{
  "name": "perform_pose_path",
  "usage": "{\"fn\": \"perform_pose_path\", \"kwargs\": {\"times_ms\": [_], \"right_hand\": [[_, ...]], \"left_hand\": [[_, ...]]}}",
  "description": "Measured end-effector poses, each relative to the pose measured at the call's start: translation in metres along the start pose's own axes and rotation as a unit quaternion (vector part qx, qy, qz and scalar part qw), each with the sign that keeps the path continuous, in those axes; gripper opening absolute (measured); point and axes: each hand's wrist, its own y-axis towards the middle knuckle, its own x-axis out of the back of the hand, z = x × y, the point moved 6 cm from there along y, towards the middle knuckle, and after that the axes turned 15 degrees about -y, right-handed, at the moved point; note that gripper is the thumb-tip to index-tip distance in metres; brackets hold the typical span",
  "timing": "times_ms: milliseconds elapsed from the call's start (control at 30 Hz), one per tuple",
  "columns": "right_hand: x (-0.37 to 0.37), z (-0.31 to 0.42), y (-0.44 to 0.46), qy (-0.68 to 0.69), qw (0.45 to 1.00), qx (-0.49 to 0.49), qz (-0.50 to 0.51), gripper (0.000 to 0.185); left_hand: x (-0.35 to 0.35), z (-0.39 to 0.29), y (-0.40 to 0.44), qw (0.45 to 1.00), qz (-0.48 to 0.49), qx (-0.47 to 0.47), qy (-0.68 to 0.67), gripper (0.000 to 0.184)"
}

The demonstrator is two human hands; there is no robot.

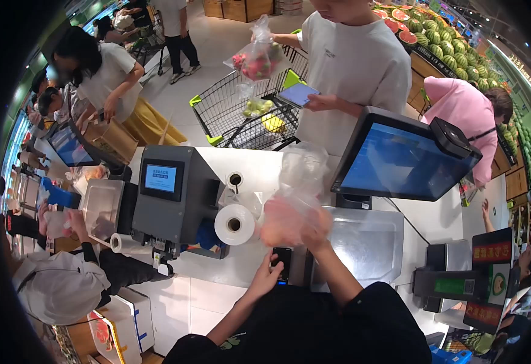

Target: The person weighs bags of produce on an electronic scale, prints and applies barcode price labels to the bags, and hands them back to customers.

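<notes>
A clear plastic bag of round pinkish-orange fruit [280,219], possibly peaches, hangs in my right hand [317,229], whose fingers are closed on the plastic. It is held by the left edge of a metal weighing plate [368,246]. Close to my body, my left hand [267,276] is at a small black device [282,262] with a blue light at its lower end. Those fingers are bent together against its left side; anything between them is hidden. Another clear bag [303,167] lies just beyond the fruit.
Plastic bag rolls [235,224] stand left of the fruit, beside a grey machine [171,197] with a small screen. A large monitor [402,161] rises at right. Across the white counter, a person [356,67] holds a phone and bagged fruit over a shopping cart [247,112].
</notes>
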Motion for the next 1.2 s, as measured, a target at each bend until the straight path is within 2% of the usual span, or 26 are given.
{"fn": "perform_pose_path", "kwargs": {"times_ms": [33,67,100,133,167,233,300,400,500,567,600,633,667,700,733,800,833,867,900,967,1000,1067,1100,1167,1200], "right_hand": [[0.019,0.008,-0.003,-0.048,0.998,0.041,-0.016,0.014],[0.043,0.021,0.011,-0.058,0.998,0.013,-0.021,0.014],[0.069,0.035,0.026,-0.071,0.997,-0.017,-0.026,0.015],[0.088,0.040,0.024,-0.100,0.994,-0.029,-0.029,0.015],[0.106,0.044,0.023,-0.130,0.990,-0.042,-0.032,0.016],[0.139,0.053,0.043,-0.119,0.990,-0.066,-0.039,0.014],[0.171,0.053,0.050,-0.102,0.990,-0.091,-0.042,0.013],[0.194,0.035,0.043,0.043,0.986,-0.159,0.039,0.014],[0.217,0.018,0.024,-0.067,0.992,-0.091,-0.052,0.015],[0.220,-0.007,0.016,-0.005,0.994,-0.094,-0.047,0.029],[0.223,-0.016,0.016,0.016,0.994,-0.095,-0.047,0.034],[0.233,-0.018,0.018,-0.037,0.994,-0.071,-0.073,0.025],[0.243,-0.026,0.017,-0.065,0.992,-0.061,-0.085,0.021],[0.253,-0.034,0.016,-0.092,0.990,-0.053,-0.096,0.018],[0.258,-0.040,0.016,-0.153,0.986,0.007,-0.066,0.056],[0.261,-0.052,-0.003,-0.200,0.976,0.034,-0.078,0.072],[0.262,-0.057,-0.012,-0.224,0.970,0.047,-0.084,0.080],[0.255,-0.064,-0.032,-0.211,0.973,0.062,-0.070,0.069],[0.238,-0.077,-0.052,-0.160,0.986,0.038,-0.018,0.056],[0.210,-0.092,-0.074,-0.066,0.995,-0.027,0.074,0.034],[0.199,-0.094,-0.074,-0.023,0.991,-0.066,0.114,0.026],[0.215,-0.077,-0.023,0.121,0.988,-0.040,0.083,0.013],[0.216,-0.079,-0.029,0.120,0.989,-0.044,0.081,0.013],[0.196,-0.094,-0.052,0.144,0.954,-0.146,0.219,0.027],[0.198,-0.095,-0.057,0.145,0.954,-0.146,0.218,0.027]], "left_hand": [[0.003,-0.004,0.002,1.000,0.006,0.001,0.000,0.051],[0.006,-0.004,0.004,0.985,-0.026,0.075,-0.156,0.049],[0.004,-0.003,0.001,0.939,-0.057,0.152,-0.304,0.047],[0.000,-0.014,-0.005,0.942,-0.048,0.127,-0.306,0.034],[-0.003,-0.012,-0.008,0.943,-0.036,0.137,-0.301,0.034],[-0.007,-0.016,-0.012,0.966,-0.020,0.069,-0.247,0.027],[-0.025,-0.014,-0.016,0.966,-0.005,0.090,-0.242,0.023],[-0.061,0.001,-0.020,0.959,0.030,0.166,-0.228,0.024],[-0.096,0.047,-0.007,0.962,0.055,0.176,-0.199,0.023],[-0.130,0.050,0.000,0.960,0.033,0.208,-0.185,0.019],[-0.146,0.052,0.005,0.965,0.028,0.191,-0.179,0.017],[-0.160,0.056,0.008,0.969,0.023,0.175,-0.173,0.016],[-0.175,0.057,0.014,0.971,0.053,0.101,-0.212,0.030],[-0.168,0.088,0.036,0.985,0.063,0.096,-0.131,0.032],[-0.177,0.084,0.039,0.987,0.055,0.109,-0.109,0.031],[-0.195,0.076,0.047,0.988,0.044,0.124,-0.083,0.030],[-0.202,0.066,0.051,0.994,0.038,0.064,-0.081,0.028],[-0.206,0.054,0.051,0.996,0.031,0.003,-0.079,0.026],[-0.207,0.044,0.049,0.996,0.027,-0.011,-0.084,0.025],[-0.209,0.025,0.042,0.998,0.016,-0.068,0.000,0.022],[-0.219,0.000,0.027,0.985,0.023,-0.153,0.075,0.023],[-0.234,-0.030,0.005,0.921,0.041,-0.303,0.242,0.032],[-0.237,-0.028,-0.001,0.920,0.045,-0.302,0.244,0.032],[-0.242,-0.024,-0.012,0.922,0.059,-0.270,0.271,0.037],[-0.252,-0.030,-0.021,0.896,0.088,-0.311,0.304,0.037]]}}
